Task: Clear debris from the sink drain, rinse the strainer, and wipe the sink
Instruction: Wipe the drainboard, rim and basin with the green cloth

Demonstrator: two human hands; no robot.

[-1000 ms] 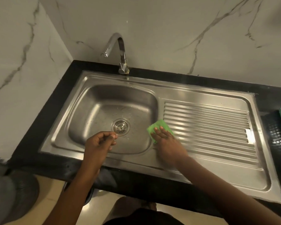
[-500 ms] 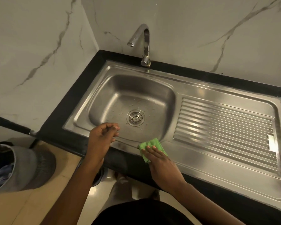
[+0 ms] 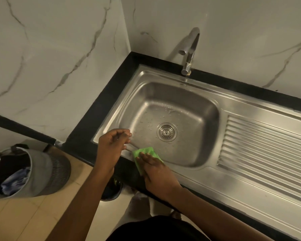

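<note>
A steel sink (image 3: 195,94) sits in a black counter, its basin wet with droplets. The round strainer (image 3: 166,132) sits in the drain at the basin's middle. My right hand (image 3: 155,168) lies flat on a green cloth (image 3: 145,152), pressing it on the sink's front rim near the basin's front left corner. My left hand (image 3: 111,145) hovers over the rim's left front corner with its fingers curled in loosely; I see nothing in it.
A chrome tap (image 3: 189,51) stands behind the basin. The ribbed draining board (image 3: 268,150) runs to the right. A grey bin (image 3: 33,171) with cloths inside stands on the floor at the left. Marble walls meet at the counter's back left corner.
My right hand has slid the green cloth from the edge of the draining board leftward along the front rim. The view has swung left, bringing the bin into sight.
</note>
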